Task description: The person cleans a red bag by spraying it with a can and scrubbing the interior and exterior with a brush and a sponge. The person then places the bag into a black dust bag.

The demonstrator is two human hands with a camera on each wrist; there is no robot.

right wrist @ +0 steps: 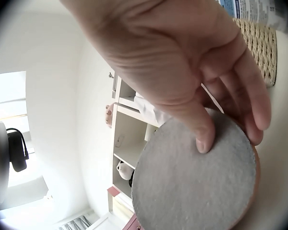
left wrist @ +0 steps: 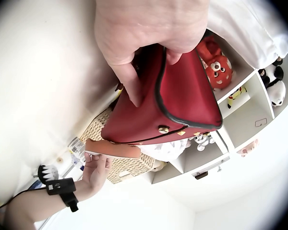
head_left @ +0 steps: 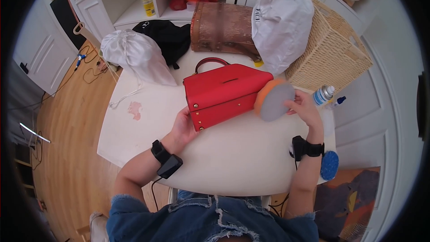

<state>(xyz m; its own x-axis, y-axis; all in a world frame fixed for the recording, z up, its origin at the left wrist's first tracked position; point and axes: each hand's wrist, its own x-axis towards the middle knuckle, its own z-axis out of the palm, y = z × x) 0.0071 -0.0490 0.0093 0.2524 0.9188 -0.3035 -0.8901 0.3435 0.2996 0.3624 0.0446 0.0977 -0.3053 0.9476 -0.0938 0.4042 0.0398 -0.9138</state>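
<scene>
A red handbag (head_left: 226,90) with gold studs lies tilted over the white table, its handle on the far side. My left hand (head_left: 182,129) grips its near left end; in the left wrist view, thumb and fingers (left wrist: 129,86) clasp the bag's dark-edged side. Between thumb and fingers, my right hand (head_left: 307,107) pinches a round foam pad (head_left: 277,103), orange with a flat grey face. Its orange side faces the right end of the bag and overlaps it in the head view. From the right wrist, the grey face shows with the thumb (right wrist: 204,136) lying on it.
Behind the bag stand a white drawstring bag (head_left: 134,54), a black cloth bag (head_left: 170,40), a brown bag (head_left: 224,27), another white drawstring bag (head_left: 284,27) and a wicker basket (head_left: 331,49). A spray can (head_left: 323,94) and a blue brush (head_left: 329,166) are at the right edge.
</scene>
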